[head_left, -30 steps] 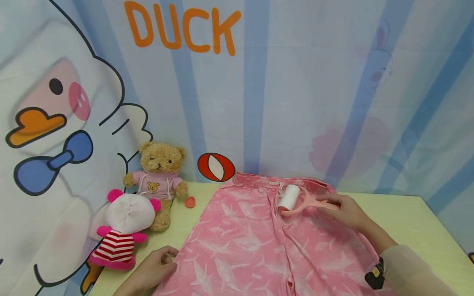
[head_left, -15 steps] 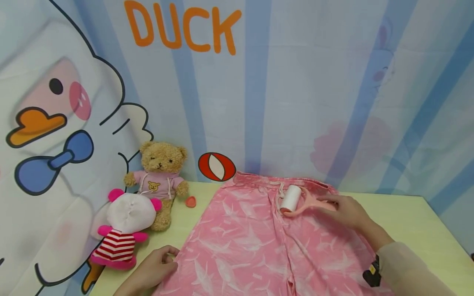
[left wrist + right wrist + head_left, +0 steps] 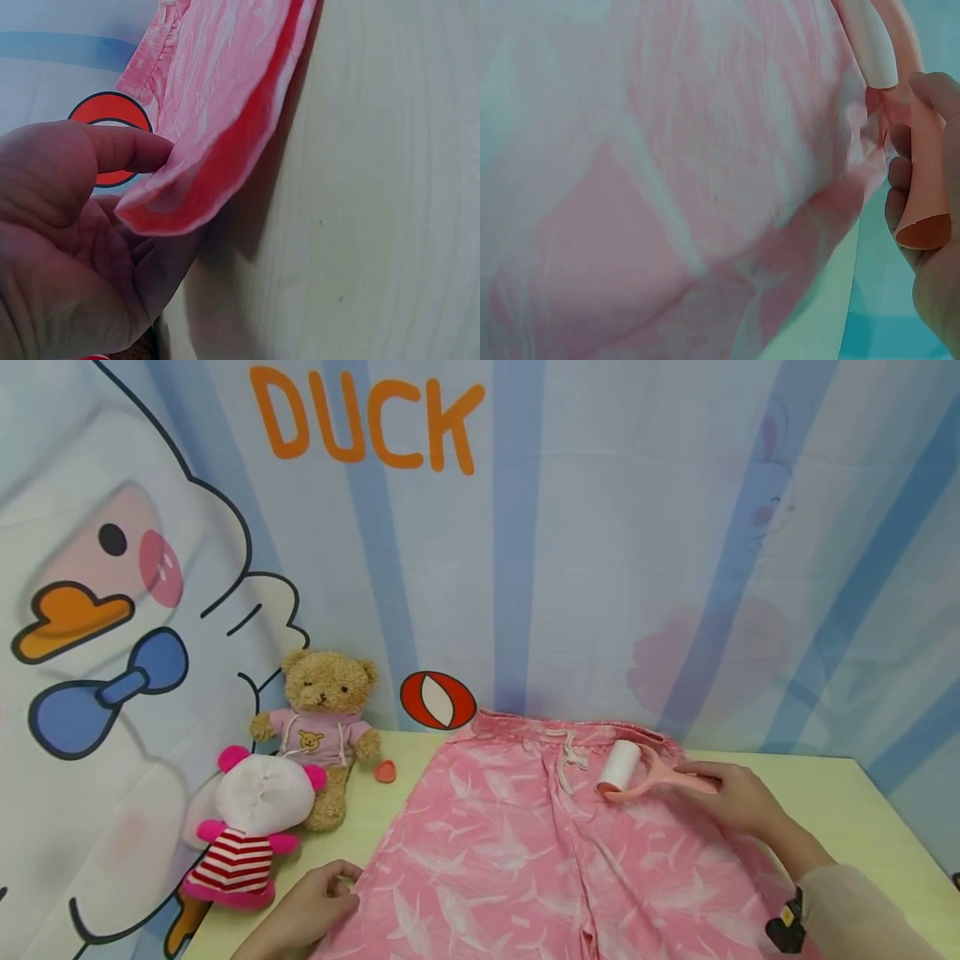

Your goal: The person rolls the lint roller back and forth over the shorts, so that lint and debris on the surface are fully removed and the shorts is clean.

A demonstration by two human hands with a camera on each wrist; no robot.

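Observation:
Pink shorts with a white leaf-like print lie spread on the table, waistband towards the wall and a white drawstring at its middle. My right hand grips the coral handle of a lint roller. Its white roll sits on the shorts just right of the drawstring. In the right wrist view the fingers wrap round the handle. At the shorts' left edge, my left hand pinches the leg hem between thumb and fingers. The left wrist view shows that hem lifted a little, its opening gaping.
A teddy bear in a pink hoodie and a white-headed plush toy in a striped dress sit at the left. Beside the bear lies a small red-orange piece. A printed curtain hangs behind the pale yellow table.
My right hand has drawn the lint roller to the right, off the drawstring, which now shows fully. The left hand stays at the hem.

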